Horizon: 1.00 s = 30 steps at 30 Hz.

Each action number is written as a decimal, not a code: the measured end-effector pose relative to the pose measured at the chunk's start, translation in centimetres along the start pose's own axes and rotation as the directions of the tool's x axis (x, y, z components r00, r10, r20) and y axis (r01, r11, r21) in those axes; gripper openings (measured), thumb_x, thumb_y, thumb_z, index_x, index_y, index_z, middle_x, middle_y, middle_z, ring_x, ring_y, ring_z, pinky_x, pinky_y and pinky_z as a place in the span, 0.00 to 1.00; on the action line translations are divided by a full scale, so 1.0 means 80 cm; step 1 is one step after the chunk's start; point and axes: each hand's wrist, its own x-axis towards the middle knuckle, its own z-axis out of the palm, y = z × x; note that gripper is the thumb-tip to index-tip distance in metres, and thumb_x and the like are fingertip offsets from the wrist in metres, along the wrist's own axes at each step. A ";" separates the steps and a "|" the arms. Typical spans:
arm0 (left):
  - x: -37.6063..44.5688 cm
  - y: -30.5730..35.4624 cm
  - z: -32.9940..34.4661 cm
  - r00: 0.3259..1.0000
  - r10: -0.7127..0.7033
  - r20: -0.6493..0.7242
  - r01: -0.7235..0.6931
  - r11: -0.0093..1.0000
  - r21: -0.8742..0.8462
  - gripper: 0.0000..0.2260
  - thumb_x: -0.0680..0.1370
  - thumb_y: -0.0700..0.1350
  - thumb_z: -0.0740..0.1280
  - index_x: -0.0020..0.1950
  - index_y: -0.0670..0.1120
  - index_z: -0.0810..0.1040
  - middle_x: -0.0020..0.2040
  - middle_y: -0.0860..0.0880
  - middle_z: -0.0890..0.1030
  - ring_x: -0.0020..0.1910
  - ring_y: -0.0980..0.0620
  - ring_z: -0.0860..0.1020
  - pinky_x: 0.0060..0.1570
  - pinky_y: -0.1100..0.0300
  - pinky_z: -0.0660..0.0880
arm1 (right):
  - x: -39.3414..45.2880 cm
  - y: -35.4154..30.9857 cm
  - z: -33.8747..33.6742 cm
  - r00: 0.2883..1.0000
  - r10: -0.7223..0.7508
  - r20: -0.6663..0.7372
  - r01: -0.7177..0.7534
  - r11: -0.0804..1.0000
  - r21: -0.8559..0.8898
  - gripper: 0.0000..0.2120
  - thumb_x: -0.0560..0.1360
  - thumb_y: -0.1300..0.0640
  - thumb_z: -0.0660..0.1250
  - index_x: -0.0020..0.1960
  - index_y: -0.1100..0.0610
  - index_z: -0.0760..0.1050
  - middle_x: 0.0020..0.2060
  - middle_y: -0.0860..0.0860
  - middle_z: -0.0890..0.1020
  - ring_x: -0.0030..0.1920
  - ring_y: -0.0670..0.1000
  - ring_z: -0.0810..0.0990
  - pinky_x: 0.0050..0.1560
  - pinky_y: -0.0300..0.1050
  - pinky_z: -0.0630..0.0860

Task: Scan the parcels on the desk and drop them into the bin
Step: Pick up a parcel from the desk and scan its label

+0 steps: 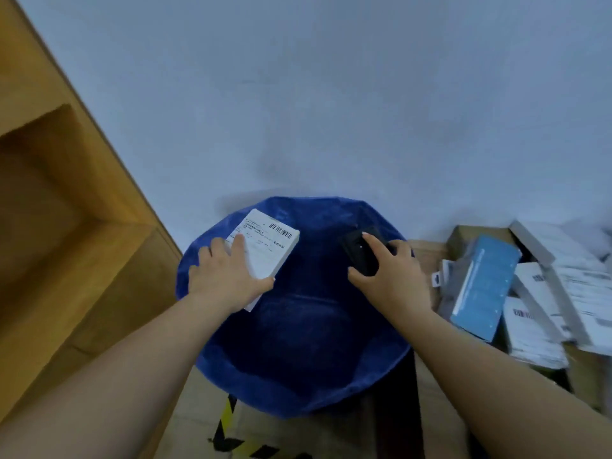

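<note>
Two hands hold one parcel and one scanner over one blue bin.
Left hand (225, 276) grips the white parcel (269, 248); right hand (389, 279) grasps the black scanner (359, 251) above the bin (298, 385).

Parcel (268, 250) label: barcode, print too small.

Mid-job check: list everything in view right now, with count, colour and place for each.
parcel: one, white with barcode label, held over the bin's left side
scanner: one, black, over the bin's right side
bin: one, blue, centre, on the floor
parcel pile: several, white and light blue, right
shelf unit: one, wooden, left
hazard tape: black-yellow, floor, bottom
left hand: holds the parcel
right hand: grips the scanner
</note>
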 end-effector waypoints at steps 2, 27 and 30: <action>0.027 0.010 0.026 0.998 0.036 0.051 -0.036 0.999 -0.014 0.46 0.68 0.71 0.65 0.77 0.51 0.51 0.69 0.45 0.60 0.68 0.41 0.61 0.61 0.45 0.67 | 0.011 0.004 0.023 0.998 0.057 0.004 -0.057 0.998 0.010 0.34 0.74 0.38 0.68 0.77 0.39 0.61 0.71 0.52 0.64 0.65 0.59 0.71 0.63 0.58 0.74; 0.247 0.002 0.484 0.804 -0.043 0.593 0.039 0.999 0.019 0.51 0.70 0.71 0.67 0.79 0.50 0.40 0.74 0.42 0.51 0.69 0.39 0.57 0.66 0.40 0.67 | 0.136 0.145 0.420 0.848 0.437 0.300 -0.430 0.898 -0.092 0.36 0.76 0.36 0.65 0.78 0.34 0.52 0.73 0.54 0.60 0.66 0.58 0.67 0.64 0.60 0.73; 0.253 0.004 0.532 0.790 -0.035 0.612 0.015 0.999 0.037 0.51 0.71 0.71 0.66 0.79 0.50 0.39 0.74 0.41 0.51 0.70 0.39 0.56 0.66 0.39 0.66 | 0.132 0.166 0.457 0.820 0.475 0.319 -0.460 0.879 -0.126 0.36 0.76 0.36 0.64 0.78 0.34 0.51 0.73 0.54 0.60 0.65 0.59 0.67 0.63 0.60 0.73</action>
